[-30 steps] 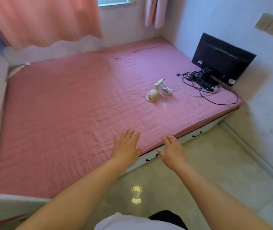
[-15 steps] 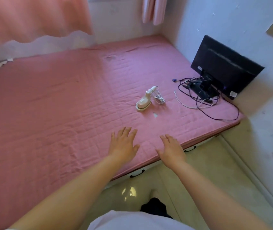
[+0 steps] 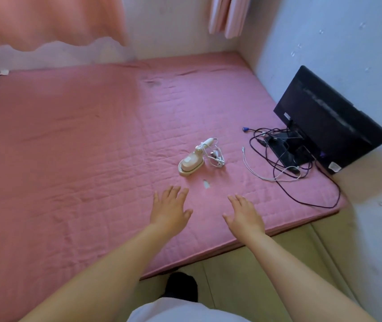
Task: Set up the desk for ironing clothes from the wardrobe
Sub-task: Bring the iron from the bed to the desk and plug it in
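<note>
- Both hands empty, palms down over the pink quilted mat point(image 3: 92, 140); left hand point(image 3: 170, 209) and right hand point(image 3: 244, 216) have fingers straight and spread, gripping nothing.
- Iron point(image 3: 190, 161) lies flat on the mat just beyond the left hand, its white cord point(image 3: 215, 156) bundled beside it, so unplugged.
- Monitor point(image 3: 331, 119) leans on the wall, cables point(image 3: 278, 159) loose nearby: likely parked clear of the ironing area.
- Judgement: reach is lined up for the iron.
</note>
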